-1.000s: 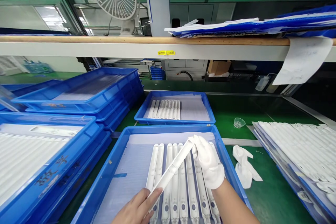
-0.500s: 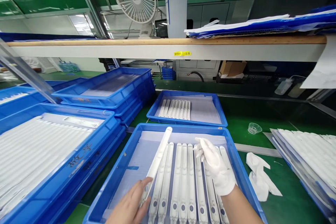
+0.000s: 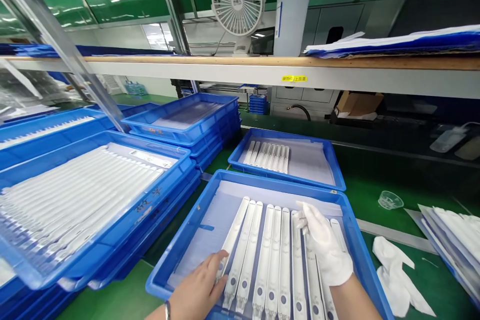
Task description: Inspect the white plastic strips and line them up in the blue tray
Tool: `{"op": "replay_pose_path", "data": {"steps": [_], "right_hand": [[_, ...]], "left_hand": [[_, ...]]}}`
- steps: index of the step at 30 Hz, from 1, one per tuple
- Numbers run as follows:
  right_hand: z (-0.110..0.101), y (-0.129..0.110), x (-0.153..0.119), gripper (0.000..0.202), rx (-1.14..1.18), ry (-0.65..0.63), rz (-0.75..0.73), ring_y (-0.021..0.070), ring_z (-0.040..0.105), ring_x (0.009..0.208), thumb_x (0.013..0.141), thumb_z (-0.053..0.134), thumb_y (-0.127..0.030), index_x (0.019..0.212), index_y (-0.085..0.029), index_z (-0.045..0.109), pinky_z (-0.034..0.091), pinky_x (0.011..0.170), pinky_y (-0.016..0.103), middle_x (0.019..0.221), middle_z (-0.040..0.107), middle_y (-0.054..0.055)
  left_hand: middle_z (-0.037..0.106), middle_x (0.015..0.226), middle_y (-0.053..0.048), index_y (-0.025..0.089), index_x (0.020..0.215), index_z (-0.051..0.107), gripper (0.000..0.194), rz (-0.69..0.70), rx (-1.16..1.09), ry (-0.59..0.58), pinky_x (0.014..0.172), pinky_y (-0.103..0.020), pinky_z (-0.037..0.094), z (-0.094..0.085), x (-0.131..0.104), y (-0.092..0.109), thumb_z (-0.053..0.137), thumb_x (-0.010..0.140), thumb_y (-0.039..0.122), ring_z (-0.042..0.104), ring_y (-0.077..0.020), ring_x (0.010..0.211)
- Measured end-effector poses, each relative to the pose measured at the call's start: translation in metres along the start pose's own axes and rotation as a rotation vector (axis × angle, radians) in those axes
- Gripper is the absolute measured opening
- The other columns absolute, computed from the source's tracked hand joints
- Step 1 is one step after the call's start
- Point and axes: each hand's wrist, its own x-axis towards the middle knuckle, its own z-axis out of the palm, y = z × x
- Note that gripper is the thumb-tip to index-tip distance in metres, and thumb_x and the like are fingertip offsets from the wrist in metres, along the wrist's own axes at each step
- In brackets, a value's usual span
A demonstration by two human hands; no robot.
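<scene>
In the near blue tray (image 3: 343, 210) lies a row of several long white strips (image 3: 269, 255), each with a dark oval near its lower end. My bare left hand (image 3: 198, 282) has thumb and fingers round the lower part of the leftmost strip (image 3: 237, 225), which lies slanted in the tray beside the others. My right hand (image 3: 324, 242), in a white glove, is over the strips on the right side, fingers curled together; whether anything is between its fingertips is hard to make out.
A second blue tray (image 3: 333, 160) with short strips sits behind. Stacked blue trays (image 3: 176, 152) stand left. On the right are a clear cup (image 3: 390, 200), a white glove (image 3: 397, 270) and piled white strips (image 3: 457, 230). A shelf (image 3: 232, 67) crosses above, bearing a fan (image 3: 237, 0) and bottle (image 3: 293, 10).
The view has turned left, so the scene sits further right. The leftmost strip, raised and tilted before, is now down in the tray beside the others, with my left hand still on it.
</scene>
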Motion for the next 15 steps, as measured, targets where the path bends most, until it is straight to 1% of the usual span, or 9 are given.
{"op": "replay_pose_path", "data": {"steps": [4, 7, 9, 11, 13, 15], "right_hand": [[0.000, 0.008, 0.003, 0.042, 0.009, 0.004, 0.071, 0.0158, 0.056, 0.073, 0.091, 0.047, -0.056, 0.115, -0.024, 0.060, 0.047, 0.071, 0.026, 0.085, 0.064, 0.000], [0.000, 0.010, 0.004, 0.045, -0.024, 0.034, 0.089, 0.0165, 0.058, 0.073, 0.089, 0.049, -0.056, 0.116, -0.022, 0.061, 0.048, 0.071, 0.026, 0.086, 0.065, 0.001], [0.000, 0.011, 0.004, 0.048, -0.078, 0.068, 0.102, 0.0168, 0.060, 0.072, 0.088, 0.049, -0.058, 0.117, -0.023, 0.061, 0.049, 0.074, 0.027, 0.087, 0.067, 0.002], [0.001, 0.012, 0.005, 0.050, -0.185, 0.108, 0.093, 0.0184, 0.063, 0.073, 0.087, 0.047, -0.061, 0.115, -0.023, 0.064, 0.050, 0.078, 0.029, 0.088, 0.069, 0.003], [0.004, 0.012, 0.006, 0.051, -0.301, 0.148, 0.063, 0.0219, 0.065, 0.075, 0.086, 0.044, -0.063, 0.110, -0.023, 0.067, 0.053, 0.077, 0.032, 0.087, 0.070, 0.005], [0.007, 0.011, 0.007, 0.048, -0.391, 0.191, 0.028, 0.0254, 0.067, 0.078, 0.084, 0.046, -0.063, 0.103, -0.026, 0.070, 0.054, 0.075, 0.034, 0.086, 0.071, 0.006]], "left_hand": [[0.054, 0.132, -0.016, 0.013, 0.135, 0.044, 0.050, -0.018, 0.020, -0.046, 0.099, -0.042, 0.044, 0.000, 0.001, 0.002, 0.037, 0.089, 0.030, 0.055, -0.0279, 0.117], [0.059, 0.122, -0.014, 0.019, 0.132, 0.050, 0.048, -0.013, 0.034, -0.105, 0.094, -0.045, 0.045, -0.005, 0.003, 0.005, 0.043, 0.087, 0.035, 0.058, -0.0306, 0.108], [0.061, 0.115, -0.012, 0.023, 0.127, 0.056, 0.044, 0.010, 0.026, -0.120, 0.091, -0.047, 0.045, -0.010, 0.004, 0.005, 0.046, 0.087, 0.038, 0.058, -0.0318, 0.104], [0.063, 0.110, -0.011, 0.025, 0.121, 0.061, 0.041, 0.038, -0.004, -0.117, 0.088, -0.048, 0.044, -0.014, 0.005, 0.003, 0.049, 0.085, 0.039, 0.058, -0.0331, 0.101], [0.064, 0.106, -0.010, 0.027, 0.116, 0.064, 0.037, 0.059, -0.048, -0.104, 0.085, -0.047, 0.044, -0.015, 0.007, -0.001, 0.053, 0.083, 0.039, 0.058, -0.0338, 0.098], [0.065, 0.100, -0.009, 0.028, 0.108, 0.068, 0.032, 0.076, -0.113, -0.059, 0.081, -0.046, 0.044, -0.013, 0.011, -0.009, 0.058, 0.080, 0.037, 0.059, -0.0331, 0.093]]}}
